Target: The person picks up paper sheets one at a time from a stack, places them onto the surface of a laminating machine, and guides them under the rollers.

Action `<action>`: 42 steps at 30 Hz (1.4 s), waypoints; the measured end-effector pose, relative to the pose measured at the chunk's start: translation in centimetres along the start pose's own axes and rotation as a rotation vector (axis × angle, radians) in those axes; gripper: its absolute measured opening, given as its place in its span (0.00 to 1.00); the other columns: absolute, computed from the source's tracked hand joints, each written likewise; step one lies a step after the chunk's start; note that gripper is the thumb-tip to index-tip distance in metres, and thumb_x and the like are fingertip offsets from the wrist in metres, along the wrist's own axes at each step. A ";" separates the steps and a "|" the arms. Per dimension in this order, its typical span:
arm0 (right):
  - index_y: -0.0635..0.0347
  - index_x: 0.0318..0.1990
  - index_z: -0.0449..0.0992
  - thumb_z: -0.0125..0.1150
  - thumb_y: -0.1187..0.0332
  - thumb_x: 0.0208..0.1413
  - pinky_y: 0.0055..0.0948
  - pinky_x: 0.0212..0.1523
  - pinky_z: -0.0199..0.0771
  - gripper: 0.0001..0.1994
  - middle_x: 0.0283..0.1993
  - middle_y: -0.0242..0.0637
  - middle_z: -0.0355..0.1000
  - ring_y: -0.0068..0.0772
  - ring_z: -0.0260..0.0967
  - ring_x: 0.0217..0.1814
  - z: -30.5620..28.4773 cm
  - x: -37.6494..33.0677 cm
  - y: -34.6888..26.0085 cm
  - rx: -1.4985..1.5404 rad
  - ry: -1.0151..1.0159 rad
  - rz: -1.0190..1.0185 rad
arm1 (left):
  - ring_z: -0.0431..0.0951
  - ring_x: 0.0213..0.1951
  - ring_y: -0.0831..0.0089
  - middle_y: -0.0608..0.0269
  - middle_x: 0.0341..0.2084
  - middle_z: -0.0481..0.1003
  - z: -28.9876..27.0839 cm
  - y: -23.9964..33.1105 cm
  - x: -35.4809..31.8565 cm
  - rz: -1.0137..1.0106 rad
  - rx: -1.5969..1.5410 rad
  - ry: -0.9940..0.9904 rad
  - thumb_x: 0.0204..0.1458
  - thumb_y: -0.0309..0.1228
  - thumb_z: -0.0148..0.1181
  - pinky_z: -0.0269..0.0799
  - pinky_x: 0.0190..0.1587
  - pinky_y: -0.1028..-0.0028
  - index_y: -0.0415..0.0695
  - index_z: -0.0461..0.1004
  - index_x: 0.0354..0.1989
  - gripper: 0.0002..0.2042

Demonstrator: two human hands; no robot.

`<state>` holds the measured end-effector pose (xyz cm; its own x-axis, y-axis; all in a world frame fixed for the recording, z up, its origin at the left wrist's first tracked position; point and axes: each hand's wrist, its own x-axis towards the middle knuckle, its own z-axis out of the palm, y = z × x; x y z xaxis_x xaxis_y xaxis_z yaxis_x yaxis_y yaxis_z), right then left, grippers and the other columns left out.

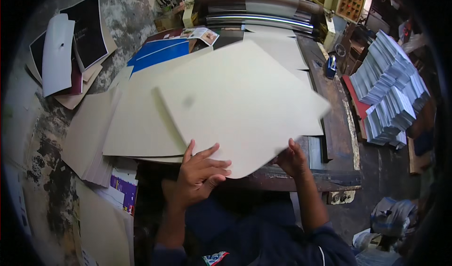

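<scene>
A large cream cardboard sheet [249, 106] is lifted and tilted over the table in front of me, with a grey smudge on its upper left. My right hand [294, 161] grips its near right edge, thumb up and the other fingers partly hidden. At the near left edge, my left hand [200, 174] rests against the board with its fingers spread. Beneath lies a stack of similar cream sheets [136, 120], fanned out to the left. Another pale sheet [278, 44] lies farther back, leading to the rollers.
A roller machine [259, 23] spans the far end. Blue sheets [162, 54] lie behind the stack. Piles of white paper [386, 73] stand on the right beside a dark blue tape dispenser [331, 67]. Dark and white sheets [59, 54] lie on the stained floor at left.
</scene>
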<state>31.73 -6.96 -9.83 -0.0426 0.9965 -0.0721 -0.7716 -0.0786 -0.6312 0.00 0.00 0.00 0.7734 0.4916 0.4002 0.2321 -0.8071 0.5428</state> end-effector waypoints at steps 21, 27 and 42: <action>0.62 0.43 0.69 0.55 0.58 0.63 0.36 0.33 0.72 0.15 0.31 0.34 0.67 0.25 0.63 0.26 -4.3 -9.8 9.1 -0.061 0.673 0.283 | 0.70 0.24 0.85 0.65 0.23 0.75 -2.8 -4.2 3.6 -0.734 -0.205 0.454 0.55 0.36 0.65 0.66 0.27 0.82 0.35 0.73 0.47 0.18; 0.62 0.43 0.69 0.52 0.56 0.64 0.37 0.34 0.73 0.16 0.29 0.35 0.68 0.27 0.65 0.27 -3.8 -10.3 9.7 -0.054 0.695 0.278 | 0.74 0.24 0.81 0.61 0.24 0.77 -4.2 -5.8 4.5 -0.800 -0.434 0.376 0.54 0.35 0.66 0.68 0.28 0.81 0.32 0.73 0.44 0.18; 0.60 0.53 0.64 0.41 0.48 0.68 0.37 0.43 0.74 0.23 0.37 0.43 0.74 0.26 0.67 0.30 -4.1 -7.5 8.9 -0.030 0.561 0.307 | 0.78 0.36 0.76 0.58 0.33 0.79 -0.6 -1.2 -0.5 -0.482 0.053 0.469 0.47 0.34 0.72 0.72 0.41 0.77 0.35 0.77 0.40 0.17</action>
<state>27.79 -15.21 -18.06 0.0860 0.7629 -0.6408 -0.7588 -0.3667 -0.5383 -1.03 0.87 -0.39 0.2406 0.8810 0.4074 0.5246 -0.4712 0.7091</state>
